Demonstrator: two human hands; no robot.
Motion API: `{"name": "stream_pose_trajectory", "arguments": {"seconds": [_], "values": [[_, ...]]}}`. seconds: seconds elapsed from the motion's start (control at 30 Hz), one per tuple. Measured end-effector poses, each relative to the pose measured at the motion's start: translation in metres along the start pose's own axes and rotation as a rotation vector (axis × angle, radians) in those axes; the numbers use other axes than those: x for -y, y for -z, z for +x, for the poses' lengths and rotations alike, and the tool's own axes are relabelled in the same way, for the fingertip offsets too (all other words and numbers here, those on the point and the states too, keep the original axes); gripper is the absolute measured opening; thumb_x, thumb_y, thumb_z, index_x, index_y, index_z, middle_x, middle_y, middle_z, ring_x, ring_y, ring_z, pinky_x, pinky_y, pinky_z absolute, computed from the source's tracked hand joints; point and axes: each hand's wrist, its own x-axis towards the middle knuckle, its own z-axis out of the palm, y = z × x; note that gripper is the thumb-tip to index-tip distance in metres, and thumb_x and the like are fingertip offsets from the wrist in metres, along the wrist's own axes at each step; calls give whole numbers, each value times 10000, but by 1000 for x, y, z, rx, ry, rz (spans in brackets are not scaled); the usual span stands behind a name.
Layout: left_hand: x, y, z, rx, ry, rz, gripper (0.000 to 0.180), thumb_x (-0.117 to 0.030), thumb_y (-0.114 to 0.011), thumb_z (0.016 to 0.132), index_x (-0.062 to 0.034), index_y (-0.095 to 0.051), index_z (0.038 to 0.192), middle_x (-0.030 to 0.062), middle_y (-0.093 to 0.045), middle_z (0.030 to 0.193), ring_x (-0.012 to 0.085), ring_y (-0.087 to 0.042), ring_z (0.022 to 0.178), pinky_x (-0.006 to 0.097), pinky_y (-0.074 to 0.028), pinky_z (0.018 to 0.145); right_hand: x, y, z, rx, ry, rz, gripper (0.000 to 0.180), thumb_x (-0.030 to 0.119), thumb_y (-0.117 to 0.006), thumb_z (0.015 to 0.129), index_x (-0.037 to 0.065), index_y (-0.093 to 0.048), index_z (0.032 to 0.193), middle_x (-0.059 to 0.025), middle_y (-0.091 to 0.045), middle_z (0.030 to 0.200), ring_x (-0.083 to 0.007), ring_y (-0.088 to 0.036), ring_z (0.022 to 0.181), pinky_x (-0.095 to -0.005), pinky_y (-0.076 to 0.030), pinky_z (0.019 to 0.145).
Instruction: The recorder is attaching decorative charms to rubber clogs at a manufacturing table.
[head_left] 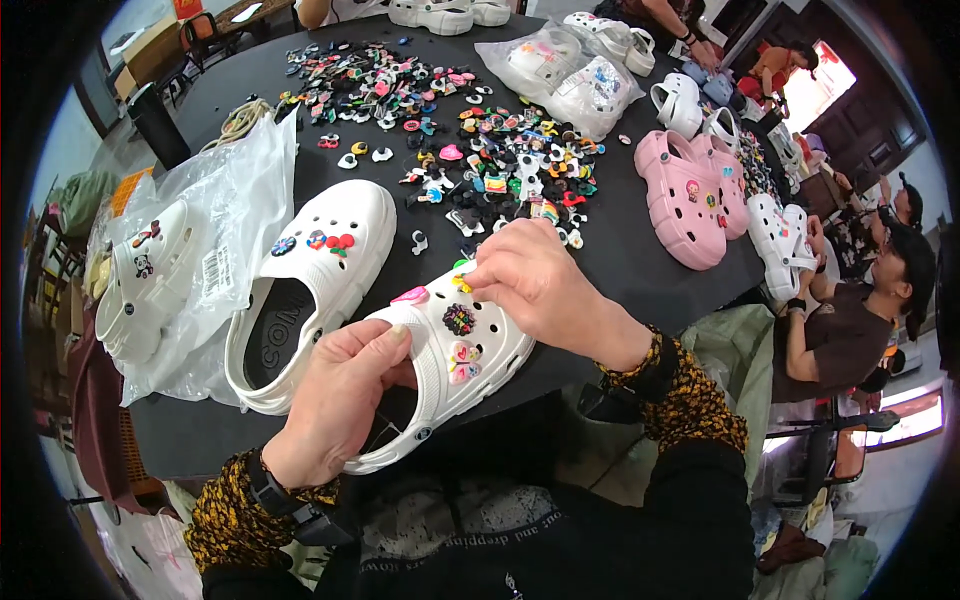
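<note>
My left hand (345, 390) grips a white clog (497, 348) by its opening, with the thumb on top near the heel strap. On its upper sit a pink charm (411, 295), a dark round speckled charm (458, 319) and a pale butterfly-like charm (464, 362). Fingers of my right hand (545, 290) pinch a small yellow-and-green charm (462, 279) at the clog's toe; whether it is in a hole is hidden. Just left lies a second white clog (350, 215) with cherry, blue round and other charms on it.
Loose shoe charms (510, 165) lie heaped across the dark table (590, 235). A bagged white clog (150, 290) is at the left, more bagged clogs (570, 75) at the back. Pink clogs (685, 200) stand at the right, near a co-worker (850, 310) handling white clogs (778, 240).
</note>
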Motion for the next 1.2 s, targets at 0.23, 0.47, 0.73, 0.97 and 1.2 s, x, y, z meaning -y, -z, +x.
{"name": "stream_pose_trajectory", "arguments": {"seconds": [0.23, 0.47, 0.73, 0.97, 1.2], "values": [[0, -1, 0, -16, 2, 12, 196, -152, -555, 927, 21, -637, 969, 68, -651, 895, 128, -604, 757, 275, -480, 739, 6, 10, -4, 126, 75, -118, 106, 49, -620, 735, 68, -643, 837, -23, -554, 884, -225, -515, 931, -364, -364, 828], [4, -1, 4, -23, -19, -24, 162, -112, -572, 907, 30, -645, 935, 70, -654, 855, 135, -611, 732, 270, -491, 704, 5, 12, -4, 240, 141, -81, 191, 60, -584, 734, 48, -646, 913, -50, -535, 917, -233, -486, 980, -374, -357, 861], [3, -4, 2, -31, -17, -15, 166, -101, -572, 903, 45, -643, 937, 83, -657, 837, 135, -616, 708, 266, -494, 692, 6, 3, -5, 303, 135, -61, 189, 82, -582, 732, 33, -640, 905, -61, -541, 936, -239, -486, 1011, -375, -360, 896], [5, -3, 4, -16, -6, -23, 152, -96, -581, 893, 36, -636, 945, 98, -672, 901, 167, -641, 773, 299, -509, 734, 11, -7, -7, 243, 149, -158, 191, 110, -570, 735, 9, -637, 883, -74, -555, 963, -245, -480, 1045, -374, -373, 909], [10, -2, 7, -41, -58, 40, 184, -129, -557, 919, 33, -642, 936, 64, -652, 833, 118, -598, 713, 257, -479, 685, 16, -5, -4, 203, 181, -293, 172, 95, -568, 733, 25, -641, 872, -70, -564, 947, -239, -496, 1005, -355, -380, 879]]}}
